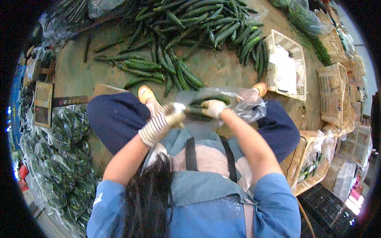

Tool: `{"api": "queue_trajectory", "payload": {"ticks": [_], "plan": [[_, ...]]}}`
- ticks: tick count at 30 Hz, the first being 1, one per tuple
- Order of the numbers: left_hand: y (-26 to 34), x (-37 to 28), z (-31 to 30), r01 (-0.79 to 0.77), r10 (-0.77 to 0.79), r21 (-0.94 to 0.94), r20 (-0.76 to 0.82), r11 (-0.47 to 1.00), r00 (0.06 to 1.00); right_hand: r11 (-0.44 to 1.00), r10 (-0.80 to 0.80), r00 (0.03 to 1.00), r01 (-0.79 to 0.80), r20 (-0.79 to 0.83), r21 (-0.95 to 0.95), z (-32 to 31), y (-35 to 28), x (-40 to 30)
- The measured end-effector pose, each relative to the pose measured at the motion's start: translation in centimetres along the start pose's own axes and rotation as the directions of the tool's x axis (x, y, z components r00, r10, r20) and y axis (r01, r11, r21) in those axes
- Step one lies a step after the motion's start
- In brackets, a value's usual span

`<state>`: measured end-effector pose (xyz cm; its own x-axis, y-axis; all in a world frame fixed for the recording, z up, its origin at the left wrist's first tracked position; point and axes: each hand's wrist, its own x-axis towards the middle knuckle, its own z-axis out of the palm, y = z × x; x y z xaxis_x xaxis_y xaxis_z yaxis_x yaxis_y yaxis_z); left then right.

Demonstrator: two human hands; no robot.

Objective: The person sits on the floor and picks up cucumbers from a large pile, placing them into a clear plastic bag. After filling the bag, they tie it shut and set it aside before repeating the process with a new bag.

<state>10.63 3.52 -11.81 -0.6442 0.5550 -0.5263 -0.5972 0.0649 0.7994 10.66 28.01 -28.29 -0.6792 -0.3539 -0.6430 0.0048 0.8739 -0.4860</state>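
My left hand [171, 116], in a striped work glove, closes on the gathered left end of a clear plastic bag [251, 108]. Green cucumbers lie in the bag over my lap, blurred in part. My right hand [215, 108], in a pale glove, rests on the bagged cucumbers [208, 101] with its fingers bent over them. Beyond my feet, loose cucumbers [178, 71] lie on the floor. A larger heap of cucumbers [205, 20] spreads behind them.
A cream plastic crate [302, 71] holding white sheets stands beyond my right foot. Filled clear bags [59, 166] are stacked at left beside a scale display [43, 104]. More crates [330, 95] line the right side. A black crate [323, 202] sits at lower right.
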Motion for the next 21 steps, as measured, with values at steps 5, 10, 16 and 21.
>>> {"api": "queue_trajectory", "payload": {"ticks": [5,10,16,21], "plan": [[0.4,-0.5,1.8,-0.056,0.056,-0.007,0.234,0.998,0.971,0.816,0.425,0.885,-0.286,0.187,-0.503,5.8,-0.2,3.7],[0.1,2.1,-0.1,-0.009,-0.026,-0.242,-0.143,0.97,0.989,0.936,0.239,0.947,-0.166,0.213,-0.31,11.3,6.1,3.0],[-1.8,4.0,-1.8,-0.148,0.112,0.701,0.098,0.698,0.989,0.983,0.162,0.894,-0.109,0.419,-0.147,4.3,4.0,-0.1],[3.2,6.3,-3.9,-0.327,-0.121,0.942,0.334,0.074,0.935,0.404,-0.48,0.877,0.205,0.016,0.892,-8.5,0.3,-2.8]]}}
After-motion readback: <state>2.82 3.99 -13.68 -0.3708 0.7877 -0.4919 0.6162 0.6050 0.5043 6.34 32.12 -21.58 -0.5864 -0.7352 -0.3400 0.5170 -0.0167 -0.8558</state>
